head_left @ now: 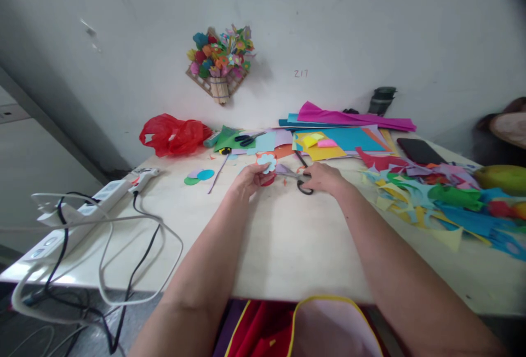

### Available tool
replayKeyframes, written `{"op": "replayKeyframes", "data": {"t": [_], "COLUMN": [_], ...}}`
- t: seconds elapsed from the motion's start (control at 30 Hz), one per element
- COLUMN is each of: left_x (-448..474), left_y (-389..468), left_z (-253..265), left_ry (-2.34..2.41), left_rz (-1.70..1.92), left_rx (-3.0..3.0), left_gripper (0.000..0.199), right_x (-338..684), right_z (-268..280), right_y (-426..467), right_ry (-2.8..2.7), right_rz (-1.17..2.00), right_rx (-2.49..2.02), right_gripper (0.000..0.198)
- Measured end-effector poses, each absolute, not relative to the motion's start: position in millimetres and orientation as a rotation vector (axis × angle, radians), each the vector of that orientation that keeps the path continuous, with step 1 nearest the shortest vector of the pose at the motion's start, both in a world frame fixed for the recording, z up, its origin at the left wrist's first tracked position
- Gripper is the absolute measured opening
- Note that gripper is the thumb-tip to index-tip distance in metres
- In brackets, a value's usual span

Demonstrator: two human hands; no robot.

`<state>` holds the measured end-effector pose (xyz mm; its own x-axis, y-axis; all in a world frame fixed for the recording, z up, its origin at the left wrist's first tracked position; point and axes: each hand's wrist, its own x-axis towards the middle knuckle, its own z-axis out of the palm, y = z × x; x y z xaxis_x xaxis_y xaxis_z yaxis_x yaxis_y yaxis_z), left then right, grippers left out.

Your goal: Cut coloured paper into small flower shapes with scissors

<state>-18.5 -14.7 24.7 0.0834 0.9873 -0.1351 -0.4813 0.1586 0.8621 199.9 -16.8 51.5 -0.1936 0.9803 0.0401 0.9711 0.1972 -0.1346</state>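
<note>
Backed by a grey-white wall [349, 28], working at a pale table [304, 258]. Pinching a light-blue paper flower [268, 162] mid-table, by its near side, with the left hand [251, 177]; gripping scissors [298, 176] with the right hand [324, 177], aimed left towards the flower. Likely to prove light, bendy and easily creased, so best held flat near the middle. Hemmed by paper circles [205, 174] to the left, paper sheets [345, 139] far, paper scraps [456, 197] right. Free to move nearer, between forearms [211, 242], up to the table's near edge.

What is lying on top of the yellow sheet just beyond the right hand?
A small yellow piece and a pink piece lie on the yellow sheet. Whatever is directly beneath those two pieces is covered and cannot be seen.
</note>
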Motion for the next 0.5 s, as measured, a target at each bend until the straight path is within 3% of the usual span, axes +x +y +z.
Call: {"op": "replayKeyframes", "data": {"t": [0.1, 0.27, 0.5], "left_x": [-14, -8, -4], "left_y": [-16, -19, -25], "left_z": [26, 29, 29], "left_ry": [0.886, 0.918, 0.852], "left_rz": [1.267, 1.197, 1.089], "left_rx": [0.732, 0.712, 0.717], "left_gripper": [0.023, 0.021, 0.021], "right_x": [197, 182, 171], "right_z": [50, 46, 42], "right_y": [-15, -19, -16], "right_ry": [-2.242, -2.147, -2.26], "right_rz": [-0.045, -0.238, -0.157], "right_rx": [-1.716, -1.089, -0.803], "right_gripper": [0.025, 0.044, 0.021]}}
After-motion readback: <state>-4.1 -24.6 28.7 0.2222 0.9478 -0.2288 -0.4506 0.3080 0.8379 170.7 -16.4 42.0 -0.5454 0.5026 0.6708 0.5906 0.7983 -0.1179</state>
